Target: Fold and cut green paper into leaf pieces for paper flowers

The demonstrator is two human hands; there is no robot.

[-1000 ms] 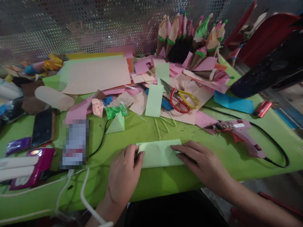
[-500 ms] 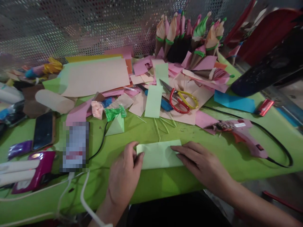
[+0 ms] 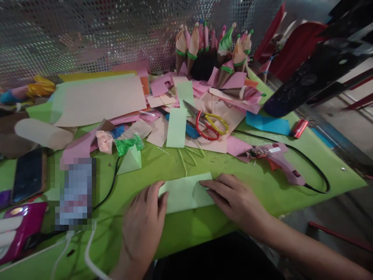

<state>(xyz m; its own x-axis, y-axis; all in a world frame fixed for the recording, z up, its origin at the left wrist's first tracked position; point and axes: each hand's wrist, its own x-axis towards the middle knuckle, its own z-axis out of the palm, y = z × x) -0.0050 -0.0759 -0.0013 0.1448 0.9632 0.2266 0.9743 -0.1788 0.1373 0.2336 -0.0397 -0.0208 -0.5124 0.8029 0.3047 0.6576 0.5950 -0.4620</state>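
I note: green paper strip (image 3: 185, 194) nr worktop's (image 3: 180, 237) front edge, approx mid. L hand (image 3: 144, 223) on its left end, R hand (image 3: 234, 200) on its right — fingers narrow both sides, thumbs on paper; actual pinch, can't tell. Glue gun (image 3: 280, 158) twd right front corner — scissors (image 3: 207, 117) further back, on paper scraps (image 3: 159, 132).

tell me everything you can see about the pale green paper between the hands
The pale green paper is a plain, matte-looking rectangle, wider than deep, on the green tabletop, slanting slightly upward to the right in view. The left hand touches its left end; the right hand has fingers on its right end. Whether it is folded is unclear.
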